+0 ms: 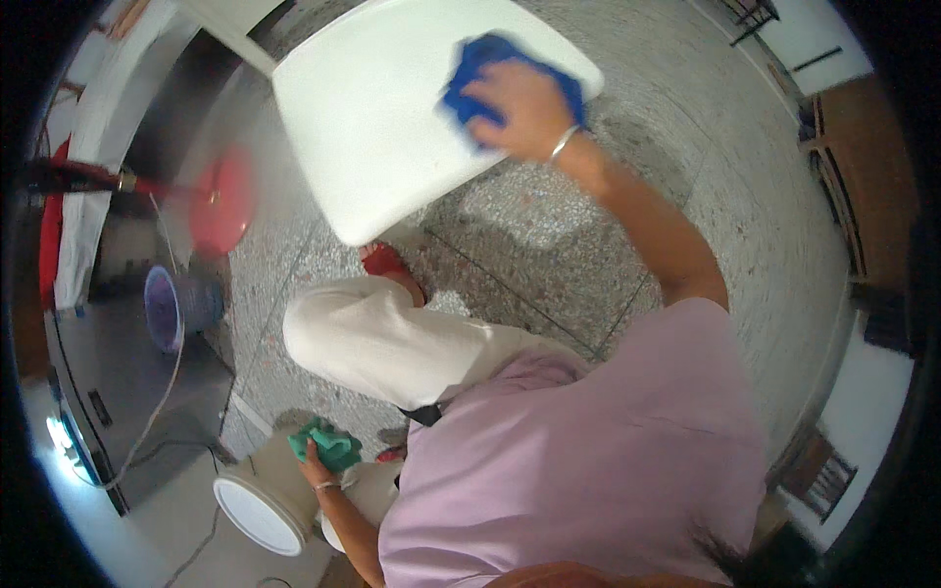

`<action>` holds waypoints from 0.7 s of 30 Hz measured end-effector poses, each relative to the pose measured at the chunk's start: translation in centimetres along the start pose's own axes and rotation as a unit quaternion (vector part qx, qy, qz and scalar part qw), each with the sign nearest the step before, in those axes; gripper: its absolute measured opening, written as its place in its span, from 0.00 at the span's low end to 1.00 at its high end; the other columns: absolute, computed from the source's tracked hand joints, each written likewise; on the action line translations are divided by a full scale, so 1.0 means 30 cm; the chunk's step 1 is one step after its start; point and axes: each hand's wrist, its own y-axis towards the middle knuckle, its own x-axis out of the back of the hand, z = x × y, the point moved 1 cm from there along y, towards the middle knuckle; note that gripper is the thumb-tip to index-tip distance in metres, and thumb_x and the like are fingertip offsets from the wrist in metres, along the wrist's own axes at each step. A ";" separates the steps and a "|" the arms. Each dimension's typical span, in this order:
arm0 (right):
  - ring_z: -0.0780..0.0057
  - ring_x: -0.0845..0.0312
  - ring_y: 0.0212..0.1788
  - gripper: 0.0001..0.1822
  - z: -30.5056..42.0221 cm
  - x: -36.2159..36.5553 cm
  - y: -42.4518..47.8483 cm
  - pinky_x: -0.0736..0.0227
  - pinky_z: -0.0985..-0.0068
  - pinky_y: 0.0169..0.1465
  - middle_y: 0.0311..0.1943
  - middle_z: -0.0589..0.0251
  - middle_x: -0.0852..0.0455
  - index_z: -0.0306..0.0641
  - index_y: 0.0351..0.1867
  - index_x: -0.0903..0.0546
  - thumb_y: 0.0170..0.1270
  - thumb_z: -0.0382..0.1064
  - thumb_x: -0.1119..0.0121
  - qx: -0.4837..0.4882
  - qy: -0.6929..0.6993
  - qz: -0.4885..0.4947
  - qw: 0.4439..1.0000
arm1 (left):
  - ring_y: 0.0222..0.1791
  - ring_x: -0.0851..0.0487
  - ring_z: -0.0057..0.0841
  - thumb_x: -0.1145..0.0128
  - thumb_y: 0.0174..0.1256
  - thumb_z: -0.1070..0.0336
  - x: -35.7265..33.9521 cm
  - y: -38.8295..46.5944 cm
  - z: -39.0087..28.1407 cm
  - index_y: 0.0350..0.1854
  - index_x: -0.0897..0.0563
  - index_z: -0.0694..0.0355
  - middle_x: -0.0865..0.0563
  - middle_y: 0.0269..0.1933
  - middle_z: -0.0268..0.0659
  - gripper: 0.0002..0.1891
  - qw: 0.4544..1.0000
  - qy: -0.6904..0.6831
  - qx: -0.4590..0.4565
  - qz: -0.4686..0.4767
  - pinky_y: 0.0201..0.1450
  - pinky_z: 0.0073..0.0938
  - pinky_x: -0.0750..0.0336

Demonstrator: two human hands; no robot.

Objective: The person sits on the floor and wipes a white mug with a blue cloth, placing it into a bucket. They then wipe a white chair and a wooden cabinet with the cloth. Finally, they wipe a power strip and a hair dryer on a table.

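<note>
My right hand (518, 106), slightly blurred, presses a blue cloth (481, 62) onto the right part of a white plastic-looking panel or tabletop (367, 125). Its fingers are spread over the cloth, and whether they grip it is hard to tell. At the lower left, my left hand (315, 463) holds a crumpled green cloth (334, 447) beside a pale lidded bucket (261, 514). A bracelet circles each wrist. The underside of the white panel is hidden.
A blurred red disc-shaped thing (220, 202) stands left of the panel. Near it, a purple-blue plastic basket or bin (163, 309) lies close to a grey cabinet (147, 397) with a cable hanging across. Speckled floor (529, 242) surrounds my legs. Brown wooden furniture (871, 184) is at far right.
</note>
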 end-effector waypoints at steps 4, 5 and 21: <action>0.54 0.28 0.55 0.25 -0.351 -0.007 -0.062 0.33 0.62 0.58 0.54 0.54 0.22 0.48 0.48 0.18 0.52 0.59 0.40 -0.095 -0.150 -0.100 0.979 | 0.45 0.20 0.34 0.43 0.62 0.62 0.034 -0.012 0.017 0.57 0.28 0.63 0.20 0.49 0.39 0.22 0.997 0.006 0.007 -0.078 0.47 0.38 0.23; 0.54 0.29 0.56 0.25 -0.354 -0.004 -0.068 0.34 0.61 0.58 0.53 0.54 0.22 0.48 0.48 0.17 0.53 0.59 0.40 -0.098 -0.142 -0.111 0.979 | 0.45 0.20 0.34 0.43 0.62 0.63 0.045 -0.013 0.024 0.57 0.28 0.63 0.20 0.49 0.39 0.22 0.997 0.011 -0.008 -0.082 0.47 0.37 0.23; 0.52 0.38 0.58 0.22 0.603 -0.210 -0.053 0.46 0.54 0.58 0.52 0.55 0.26 0.46 0.45 0.19 0.50 0.52 0.37 -0.037 0.063 -0.160 0.984 | 0.48 0.21 0.31 0.42 0.62 0.65 0.023 -0.073 0.033 0.57 0.28 0.64 0.21 0.50 0.39 0.21 0.994 -0.030 -0.069 -0.073 0.51 0.33 0.26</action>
